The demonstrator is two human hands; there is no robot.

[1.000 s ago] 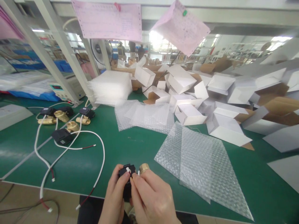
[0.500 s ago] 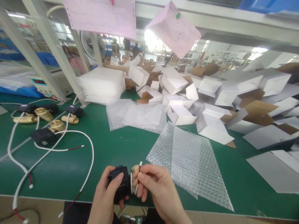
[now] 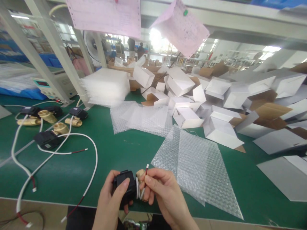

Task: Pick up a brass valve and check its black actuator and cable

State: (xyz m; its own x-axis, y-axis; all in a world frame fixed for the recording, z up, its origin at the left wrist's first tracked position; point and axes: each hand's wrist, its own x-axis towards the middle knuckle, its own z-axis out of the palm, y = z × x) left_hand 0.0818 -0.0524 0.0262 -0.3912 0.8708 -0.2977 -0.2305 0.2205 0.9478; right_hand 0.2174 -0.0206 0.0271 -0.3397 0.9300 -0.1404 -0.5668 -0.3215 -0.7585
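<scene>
My left hand (image 3: pixel 111 196) is wrapped round the black housing of a motorized brass valve (image 3: pixel 126 184), near the table's front edge. My right hand (image 3: pixel 163 191) pinches the valve's white cable (image 3: pixel 138 188) close to its end, where red and black wires lead to a small white connector (image 3: pixel 147 166) pointing up. The cable lies in loops round the neck between housing and brass body. Part of the brass body (image 3: pixel 140 174) shows behind my right fingers; the rest is hidden.
More motorized valves (image 3: pixel 46 139) with trailing white cables (image 3: pixel 96 159) lie on the left. Bubble-wrap bags (image 3: pixel 199 163) lie right of centre, others (image 3: pixel 141 118) behind. A stack of white foam sheets (image 3: pixel 105 84) stands at the back. Open white boxes (image 3: pixel 188 117) are heaped on the right.
The whole view has shifted slightly. Both hands keep the same hold on the valve and its cable end, with hardly any movement between them.
</scene>
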